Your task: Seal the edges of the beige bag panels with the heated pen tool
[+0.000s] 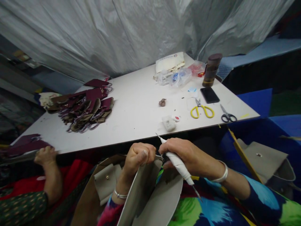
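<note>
With left hand (139,158) curled into a fist, in the head view, seems to grip the upper edge of a pale grey, stiff-panelled, leather-like bag (162,199), lying mostly below both hands. Grips in right hand (181,152), just beside, a slim white-wrapped tool (180,168) with metal points at both ends, long axis slanting from upper left to lower right. Cannot tell of any right-hand contact with the bag.

At lower centre, the left hand (139,157) grips a beige-grey bag (158,201); the right hand (185,152) holds a white-wrapped pointed tool (180,169). Maroon handbags (92,97) pile at left.
</note>
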`<action>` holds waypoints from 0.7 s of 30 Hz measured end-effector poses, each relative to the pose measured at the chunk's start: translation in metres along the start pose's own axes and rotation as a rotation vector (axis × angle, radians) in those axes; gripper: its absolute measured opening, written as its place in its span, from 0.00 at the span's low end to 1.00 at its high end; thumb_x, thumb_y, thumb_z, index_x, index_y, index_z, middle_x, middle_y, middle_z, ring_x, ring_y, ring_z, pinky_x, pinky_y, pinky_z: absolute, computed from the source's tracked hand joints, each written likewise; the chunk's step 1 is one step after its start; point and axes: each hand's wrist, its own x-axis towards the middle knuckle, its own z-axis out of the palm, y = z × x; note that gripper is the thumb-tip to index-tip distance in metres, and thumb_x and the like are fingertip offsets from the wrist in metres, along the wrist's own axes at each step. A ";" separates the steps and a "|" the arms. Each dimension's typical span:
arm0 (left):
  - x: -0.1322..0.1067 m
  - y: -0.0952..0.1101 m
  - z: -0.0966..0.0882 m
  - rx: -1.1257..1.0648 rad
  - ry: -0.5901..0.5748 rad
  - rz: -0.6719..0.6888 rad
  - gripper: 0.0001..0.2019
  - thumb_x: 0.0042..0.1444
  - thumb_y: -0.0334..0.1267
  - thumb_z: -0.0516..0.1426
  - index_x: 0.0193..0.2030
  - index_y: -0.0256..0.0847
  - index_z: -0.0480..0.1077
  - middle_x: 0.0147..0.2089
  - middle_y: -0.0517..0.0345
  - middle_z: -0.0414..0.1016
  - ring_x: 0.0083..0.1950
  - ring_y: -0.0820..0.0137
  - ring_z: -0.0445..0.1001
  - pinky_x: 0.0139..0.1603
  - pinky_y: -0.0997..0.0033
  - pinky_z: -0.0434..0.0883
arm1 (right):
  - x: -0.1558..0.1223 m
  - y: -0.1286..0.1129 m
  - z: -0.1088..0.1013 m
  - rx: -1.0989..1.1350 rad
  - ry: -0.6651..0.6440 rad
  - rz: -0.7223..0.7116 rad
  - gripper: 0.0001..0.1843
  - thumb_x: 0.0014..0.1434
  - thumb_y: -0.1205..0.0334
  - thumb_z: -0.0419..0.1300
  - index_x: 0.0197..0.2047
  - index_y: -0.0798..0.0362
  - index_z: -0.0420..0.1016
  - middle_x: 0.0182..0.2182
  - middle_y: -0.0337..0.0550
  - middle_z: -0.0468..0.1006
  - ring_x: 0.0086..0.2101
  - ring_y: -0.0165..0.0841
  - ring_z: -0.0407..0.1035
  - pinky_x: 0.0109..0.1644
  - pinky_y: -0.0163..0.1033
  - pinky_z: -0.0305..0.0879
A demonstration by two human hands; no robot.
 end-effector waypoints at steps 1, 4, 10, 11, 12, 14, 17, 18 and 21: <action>0.000 -0.001 0.001 0.001 0.020 -0.012 0.37 0.60 0.63 0.59 0.10 0.43 0.51 0.15 0.57 0.56 0.20 0.70 0.55 0.26 0.64 0.57 | 0.000 0.001 0.001 -0.012 0.003 -0.007 0.16 0.62 0.68 0.72 0.49 0.51 0.72 0.39 0.39 0.76 0.38 0.34 0.70 0.42 0.36 0.62; 0.001 -0.004 0.002 -0.007 0.030 -0.009 0.37 0.60 0.63 0.59 0.10 0.43 0.52 0.15 0.57 0.56 0.20 0.70 0.55 0.26 0.64 0.57 | 0.000 0.004 0.004 -0.017 0.010 -0.021 0.10 0.64 0.70 0.68 0.46 0.51 0.72 0.37 0.39 0.76 0.37 0.35 0.69 0.42 0.37 0.60; 0.003 -0.008 0.002 -0.068 0.063 0.020 0.37 0.61 0.60 0.60 0.10 0.42 0.51 0.15 0.58 0.55 0.20 0.71 0.54 0.26 0.64 0.55 | 0.001 0.008 0.005 0.066 0.024 0.000 0.08 0.65 0.72 0.66 0.43 0.51 0.74 0.36 0.37 0.78 0.36 0.33 0.70 0.41 0.35 0.61; 0.003 -0.008 0.002 -0.061 0.054 0.012 0.37 0.61 0.61 0.60 0.10 0.42 0.51 0.15 0.58 0.55 0.20 0.71 0.54 0.26 0.64 0.55 | 0.001 0.009 0.005 0.074 0.018 0.007 0.08 0.65 0.73 0.65 0.43 0.51 0.74 0.35 0.36 0.78 0.36 0.33 0.70 0.42 0.35 0.62; 0.003 -0.008 0.002 -0.058 0.048 0.008 0.37 0.61 0.61 0.60 0.10 0.42 0.51 0.15 0.58 0.55 0.20 0.71 0.54 0.26 0.64 0.55 | 0.001 0.009 0.005 0.086 0.011 0.014 0.08 0.66 0.74 0.64 0.43 0.51 0.75 0.35 0.36 0.78 0.36 0.32 0.70 0.42 0.35 0.62; 0.003 -0.009 0.002 -0.067 0.051 0.007 0.37 0.60 0.61 0.60 0.10 0.42 0.50 0.15 0.59 0.54 0.20 0.72 0.54 0.26 0.64 0.56 | 0.000 0.009 0.007 0.117 0.018 0.045 0.07 0.67 0.73 0.64 0.44 0.51 0.75 0.36 0.37 0.79 0.36 0.32 0.71 0.42 0.35 0.63; 0.003 -0.012 0.003 -0.064 0.093 0.008 0.38 0.59 0.62 0.60 0.10 0.43 0.48 0.14 0.59 0.52 0.19 0.72 0.54 0.26 0.64 0.58 | -0.003 0.011 0.016 0.162 0.090 0.107 0.06 0.66 0.66 0.69 0.44 0.51 0.76 0.37 0.39 0.79 0.36 0.33 0.71 0.42 0.35 0.66; 0.003 -0.013 0.003 -0.060 0.097 0.010 0.38 0.58 0.63 0.60 0.10 0.43 0.48 0.14 0.59 0.52 0.20 0.71 0.54 0.26 0.63 0.59 | -0.005 0.012 0.020 0.182 0.128 0.131 0.07 0.65 0.64 0.70 0.44 0.51 0.77 0.37 0.40 0.79 0.36 0.33 0.71 0.42 0.35 0.67; 0.004 -0.013 0.002 -0.084 0.056 0.023 0.36 0.56 0.60 0.63 0.11 0.42 0.50 0.16 0.59 0.55 0.21 0.71 0.56 0.27 0.64 0.59 | -0.011 0.016 0.030 0.243 0.250 0.234 0.07 0.64 0.63 0.70 0.42 0.51 0.76 0.35 0.38 0.79 0.33 0.32 0.73 0.38 0.33 0.68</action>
